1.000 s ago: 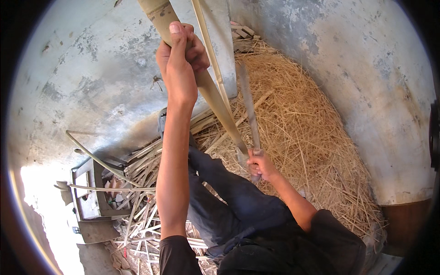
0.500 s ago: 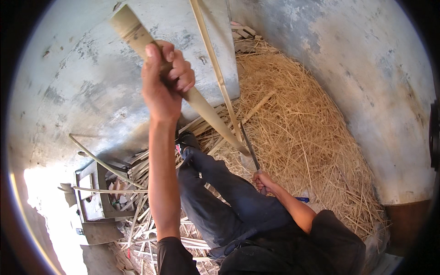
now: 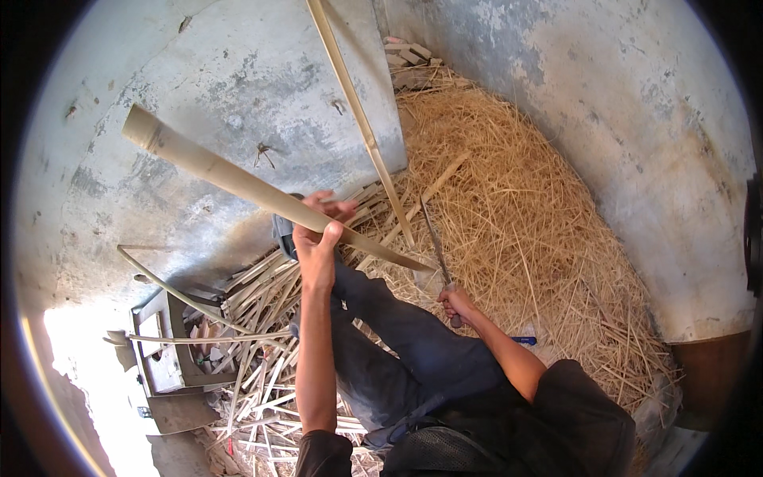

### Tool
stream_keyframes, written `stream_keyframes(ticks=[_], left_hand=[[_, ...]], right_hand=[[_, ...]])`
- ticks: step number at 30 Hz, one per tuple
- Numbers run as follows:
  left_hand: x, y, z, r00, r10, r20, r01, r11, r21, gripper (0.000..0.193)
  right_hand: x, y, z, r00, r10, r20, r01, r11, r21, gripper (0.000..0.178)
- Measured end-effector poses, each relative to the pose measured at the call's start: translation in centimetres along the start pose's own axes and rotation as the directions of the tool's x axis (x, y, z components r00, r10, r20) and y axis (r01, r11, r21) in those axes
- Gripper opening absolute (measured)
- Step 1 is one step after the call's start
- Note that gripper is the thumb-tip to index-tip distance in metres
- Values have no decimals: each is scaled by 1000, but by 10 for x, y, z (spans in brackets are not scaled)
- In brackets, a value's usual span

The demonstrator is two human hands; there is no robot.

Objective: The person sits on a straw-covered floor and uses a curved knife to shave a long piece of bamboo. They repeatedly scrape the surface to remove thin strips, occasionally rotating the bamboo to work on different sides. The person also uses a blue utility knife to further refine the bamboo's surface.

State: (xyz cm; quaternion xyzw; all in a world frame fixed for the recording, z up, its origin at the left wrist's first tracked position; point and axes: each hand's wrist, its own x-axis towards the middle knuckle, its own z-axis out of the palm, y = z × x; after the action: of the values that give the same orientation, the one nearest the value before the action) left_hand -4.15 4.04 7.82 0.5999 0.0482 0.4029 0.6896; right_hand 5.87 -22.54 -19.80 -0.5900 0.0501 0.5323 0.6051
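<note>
A thick pale bamboo pole [image 3: 214,168] slants from the upper left down to beside the knife. My left hand [image 3: 318,245] holds it along its lower half, thumb on the near side, while the fingers reach out loosely behind it. In my right hand [image 3: 458,303], closed round the handle, is a long narrow-bladed knife [image 3: 435,241] with its blade pointing up and away. The pole's low end lies close to the blade; whether they touch I cannot tell. A second, thinner bamboo strip [image 3: 350,87] stands beyond, its foot near the knife.
A heap of straw-like shavings [image 3: 509,215] fills the right side. Split bamboo pieces [image 3: 266,294] lie piled left of my legs, beside a box-like frame [image 3: 179,366]. A blue object [image 3: 524,340] lies near my right forearm. Worn walls [image 3: 222,95] rise around.
My left hand has come down and nearer, its fingers loosening round the pole. The pole has swung to a flatter slant, its top end moving left and down. My right hand keeps the knife nearly still.
</note>
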Motion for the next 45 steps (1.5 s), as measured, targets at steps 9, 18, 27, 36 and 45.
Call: stream_keyframes(ticks=[9,18,27,36,45], left_hand=[[-18,8,12,976,2,-217,-50,976,-214,52],[-89,164,-65,877,416,-241,-472,838,-273,59],[-136,228,-103,824,539,-178,-563,738,-372,60],[-94,142,-33,760,330,-560,-441,895,-72,55],[-40,24,48,828,8,-560,50,995,88,54]], right_hand=[[-42,-25,49,944,-316,96,313,764,-564,21],[-60,-87,15,756,-632,-173,264,535,-803,28],[-51,-102,-109,844,-303,-442,306,950,-67,17],[-132,-153,-40,875,-449,-182,476,867,151,16],[-128,-106,30,962,-89,259,42,982,182,20]])
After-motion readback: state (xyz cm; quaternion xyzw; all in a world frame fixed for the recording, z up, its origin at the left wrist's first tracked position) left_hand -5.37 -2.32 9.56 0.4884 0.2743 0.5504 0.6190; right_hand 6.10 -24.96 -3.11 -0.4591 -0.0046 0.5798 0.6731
